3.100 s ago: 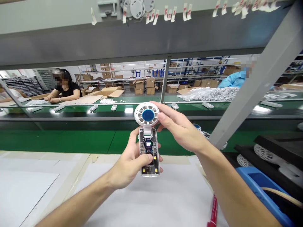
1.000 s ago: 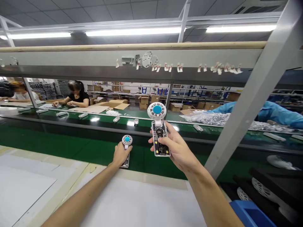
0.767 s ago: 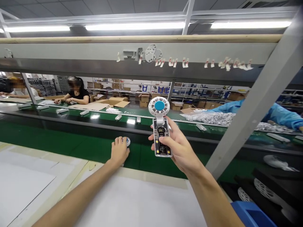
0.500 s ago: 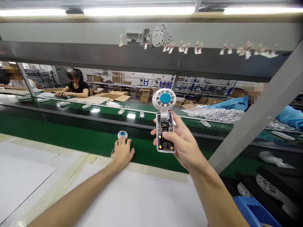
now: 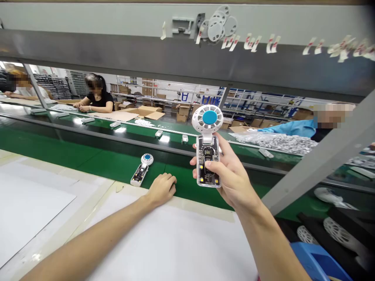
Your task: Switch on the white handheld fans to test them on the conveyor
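In my right hand (image 5: 227, 166) I hold a handheld fan (image 5: 208, 150) upright, its round white head with a blue centre at the top. Through its clear handle a dark circuit board shows, and my thumb presses on the front of it. A second handheld fan (image 5: 140, 171) of the same kind lies on the green conveyor belt (image 5: 96, 162), near the table edge. My left hand (image 5: 162, 190) rests at the belt's near edge, just right of that fan and apart from it. Its fingers are curled together, with no object showing in them.
A white-covered table (image 5: 175, 238) lies in front of me. A slanted metal post (image 5: 322, 154) stands at right, above a blue bin (image 5: 313, 259) and black trays with white fan parts. Co-workers sit across the belt, where several white parts lie. Labels hang on the shelf (image 5: 117, 50).
My left hand has let go of the fan on the belt and moved right. The right hand still holds its fan up. The view has tilted down slightly and turned left.
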Demonstrator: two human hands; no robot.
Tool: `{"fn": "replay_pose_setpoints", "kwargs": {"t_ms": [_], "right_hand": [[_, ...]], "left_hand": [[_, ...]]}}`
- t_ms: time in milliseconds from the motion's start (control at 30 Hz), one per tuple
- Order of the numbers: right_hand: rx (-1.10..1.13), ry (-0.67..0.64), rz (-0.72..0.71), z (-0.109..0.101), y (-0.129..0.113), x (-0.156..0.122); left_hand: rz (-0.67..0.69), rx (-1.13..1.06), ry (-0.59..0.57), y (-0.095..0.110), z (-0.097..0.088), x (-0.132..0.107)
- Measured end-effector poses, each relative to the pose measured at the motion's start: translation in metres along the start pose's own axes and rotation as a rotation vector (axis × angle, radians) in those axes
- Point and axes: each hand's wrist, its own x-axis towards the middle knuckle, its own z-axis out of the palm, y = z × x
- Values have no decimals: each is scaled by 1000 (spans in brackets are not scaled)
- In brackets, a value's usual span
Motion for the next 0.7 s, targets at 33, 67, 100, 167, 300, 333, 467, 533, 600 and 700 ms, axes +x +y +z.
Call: {"fn": "replay_pose_setpoints", "kwargs": {"t_ms": [33,67,100,167,300,333,467,533,600,700], "right_hand": [[-2,3,-1,1,0,0],[-4,5,-1,1,0,0],[-5,8,0,2,0,-1],[-3,10,5,4,1,-2],[-10,3,20,5,2,-3],[-13,4,22,5,2,-3],[-9,-6,59,5,-1,-4],[-14,-8,83,5,-4,-5],[-28,-2,92,6,-5,-6],[-23,-2,82,7,-6,-6]], "left_hand": [[-6,-8,-26,0,-1,0],[-12,-16,-50,1,-1,0],[-18,-22,-72,1,-1,0],[-32,-27,-107,2,-2,0],[-50,-28,-148,3,-3,0],[-54,-28,-153,3,-4,0],[-63,-30,-168,4,-6,0],[-62,-33,-172,4,-6,1],[-64,-36,-175,4,-6,1],[-66,-38,-180,4,-6,0]]}}
